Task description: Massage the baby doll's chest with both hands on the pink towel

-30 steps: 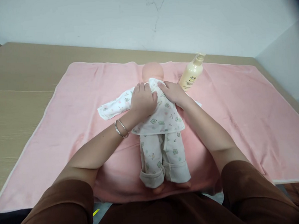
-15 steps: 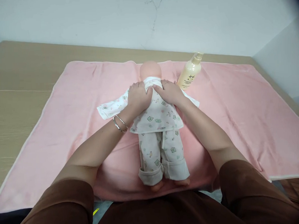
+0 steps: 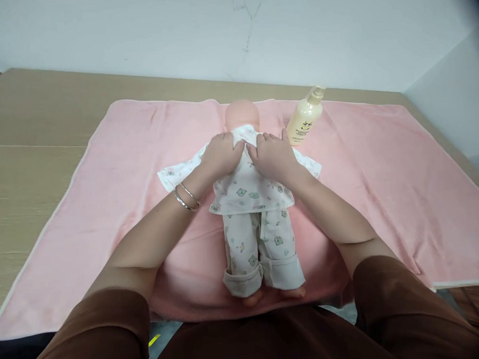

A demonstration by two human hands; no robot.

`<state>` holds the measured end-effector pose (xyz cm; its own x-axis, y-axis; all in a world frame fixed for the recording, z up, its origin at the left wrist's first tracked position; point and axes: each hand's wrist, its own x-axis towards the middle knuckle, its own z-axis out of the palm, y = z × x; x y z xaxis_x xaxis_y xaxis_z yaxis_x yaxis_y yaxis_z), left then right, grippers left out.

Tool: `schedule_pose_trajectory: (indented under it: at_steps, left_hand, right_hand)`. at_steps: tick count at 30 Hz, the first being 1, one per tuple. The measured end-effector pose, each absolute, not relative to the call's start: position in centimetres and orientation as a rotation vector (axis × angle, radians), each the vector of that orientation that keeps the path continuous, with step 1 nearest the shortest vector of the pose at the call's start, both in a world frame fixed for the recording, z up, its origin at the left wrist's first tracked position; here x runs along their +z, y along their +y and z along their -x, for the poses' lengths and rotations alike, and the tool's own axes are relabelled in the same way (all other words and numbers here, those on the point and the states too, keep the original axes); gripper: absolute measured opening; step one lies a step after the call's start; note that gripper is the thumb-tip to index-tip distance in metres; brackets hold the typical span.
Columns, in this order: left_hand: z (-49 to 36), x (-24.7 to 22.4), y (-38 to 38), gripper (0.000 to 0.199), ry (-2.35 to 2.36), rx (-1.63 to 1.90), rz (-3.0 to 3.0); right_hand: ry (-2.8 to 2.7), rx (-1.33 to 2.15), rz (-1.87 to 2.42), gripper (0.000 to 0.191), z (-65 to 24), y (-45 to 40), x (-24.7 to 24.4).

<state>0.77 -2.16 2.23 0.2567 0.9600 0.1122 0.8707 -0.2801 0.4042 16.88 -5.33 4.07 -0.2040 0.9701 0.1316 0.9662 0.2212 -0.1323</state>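
Observation:
A baby doll (image 3: pixel 242 114) lies lengthwise before me, its head away from me and no face showing. It wears a white patterned shirt (image 3: pixel 253 187) and matching trousers (image 3: pixel 243 243) with turned-up cuffs. My left hand (image 3: pixel 224 154) presses on the doll's left-side upper back, fingers bent and thumb beside the middle line. Mirroring it, my right hand (image 3: pixel 273 153) bears on the other side, its little finger lifted outward. Both hands appear closed on the shirt cloth, which bunches below the neck between the thumbs. The fingertips are partly hidden.
A pink blanket (image 3: pixel 385 193) lies under the doll on a wooden table (image 3: pixel 31 121). Beyond my right hand stands a pale yellow pump bottle (image 3: pixel 305 117). A white wall (image 3: pixel 155 34) rises behind the table.
My fingers have gone from lying flat over the doll's shoulders to bent, with the knuckles raised. The shirt is more bunched at the neck. The view has shifted slightly.

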Motion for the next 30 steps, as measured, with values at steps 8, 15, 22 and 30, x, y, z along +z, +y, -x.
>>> schedule_pose_trajectory:
  at_steps: [8,15,22,30]
  left_hand:
    - [-2.2,0.7,-4.4,0.057,1.836,0.693,-2.302]
    - [-1.5,1.9,-2.4,0.048,1.717,0.519,-2.248]
    - [-2.2,0.6,-4.3,0.042,1.716,0.800,-2.281]
    - [-0.9,1.3,-1.6,0.037,1.688,0.584,-2.235]
  right_hand:
    - [-2.129,0.425,1.872,0.071,-18.8,-1.5,2.7]
    - [-2.226,-0.012,1.845,0.065,-15.7,-6.0,3.0]
    - [-2.215,0.339,1.820,0.069,-17.9,-2.7,2.9]
    - [-2.344,0.037,1.824,0.060,-16.3,-5.8,3.9]
